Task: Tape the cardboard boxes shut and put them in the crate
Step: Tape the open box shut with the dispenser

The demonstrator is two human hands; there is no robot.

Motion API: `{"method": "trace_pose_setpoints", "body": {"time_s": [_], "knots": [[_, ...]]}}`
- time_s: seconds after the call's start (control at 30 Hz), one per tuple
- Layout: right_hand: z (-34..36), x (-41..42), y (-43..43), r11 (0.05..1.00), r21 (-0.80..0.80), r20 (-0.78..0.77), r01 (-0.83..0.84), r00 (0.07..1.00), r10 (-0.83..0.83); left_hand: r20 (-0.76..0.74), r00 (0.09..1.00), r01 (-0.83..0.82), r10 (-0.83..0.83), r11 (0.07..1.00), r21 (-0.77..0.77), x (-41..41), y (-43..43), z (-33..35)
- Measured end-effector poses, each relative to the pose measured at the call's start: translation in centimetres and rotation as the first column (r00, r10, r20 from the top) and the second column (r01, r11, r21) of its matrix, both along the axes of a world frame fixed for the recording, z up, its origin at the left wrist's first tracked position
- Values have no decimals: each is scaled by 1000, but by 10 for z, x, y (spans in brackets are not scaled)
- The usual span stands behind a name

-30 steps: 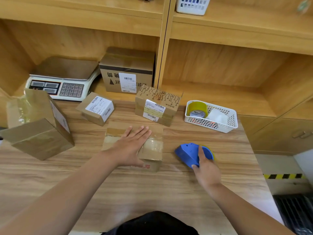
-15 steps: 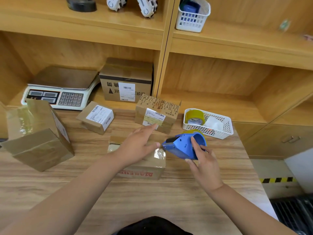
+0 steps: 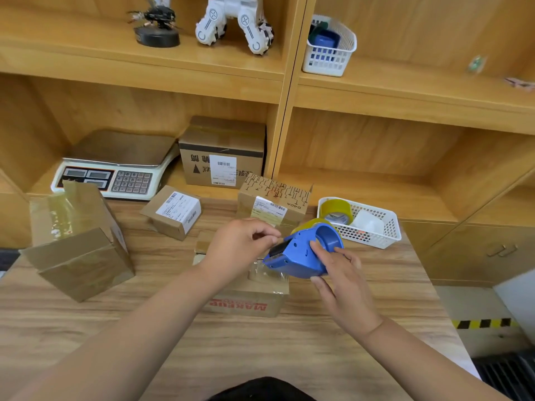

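1. We see the left hand [image 3: 240,247] raised over the box with red lettering [image 3: 246,302]. Its fingers are curled, and thumb and forefinger pinch the tape end [image 3: 274,241] right at the toothed blade of the dispenser.
2. The right hand [image 3: 344,287] grips the blue tape dispenser [image 3: 301,257] from the near side, with the thumb under the body and the forefinger laid across its flank. A yellowish tape roll [image 3: 311,223] sits in the dispenser's round housing.
3. The box with red lettering lies flat on the wooden table [image 3: 86,328], directly beneath both hands. We note glossy clear tape across its top near the right edge; the left wrist hides much of the lid, so we cannot tell how far the seam is closed.
4. A large cardboard box [image 3: 78,247] stands tilted at the table's left, its upper face wrapped in shiny tape.
5. A small labelled box [image 3: 173,212] lies behind the hands to the left, and a patterned box [image 3: 278,199] with a white label just behind them.
6. A further carton [image 3: 223,153] stands in the shelf niche, beside a weighing scale [image 3: 115,169].
7. To the right, near the dispenser, a white basket [image 3: 382,241] holds a spare tape roll [image 3: 337,211] and a white object that we cannot identify.
8. On the upper shelf we find a second white basket [image 3: 330,62], a white robot model [image 3: 234,21] and a dark figurine [image 3: 156,30].
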State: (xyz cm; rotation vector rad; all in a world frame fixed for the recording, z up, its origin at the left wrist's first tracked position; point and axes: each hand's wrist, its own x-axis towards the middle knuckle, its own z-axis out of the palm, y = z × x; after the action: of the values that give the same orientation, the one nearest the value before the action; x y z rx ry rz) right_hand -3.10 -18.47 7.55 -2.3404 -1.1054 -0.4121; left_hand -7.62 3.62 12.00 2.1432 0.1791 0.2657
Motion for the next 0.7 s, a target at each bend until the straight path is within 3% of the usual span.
{"method": "trace_pose_setpoints", "body": {"time_s": [0.2,0.37,0.7], "knots": [[1,-3,7,999,9,-29,-36,999,36,-34,998,-64,60,989,-135,-6,6,4],[7,-5,15,997,-71,-32,-21,999,19,-82,990,-129,117,979,-158,-8,13,5],[15,10,22,979,-192,116,72,992,-50,-185,975,-159,120,964,-214,-2,22,8]]}}
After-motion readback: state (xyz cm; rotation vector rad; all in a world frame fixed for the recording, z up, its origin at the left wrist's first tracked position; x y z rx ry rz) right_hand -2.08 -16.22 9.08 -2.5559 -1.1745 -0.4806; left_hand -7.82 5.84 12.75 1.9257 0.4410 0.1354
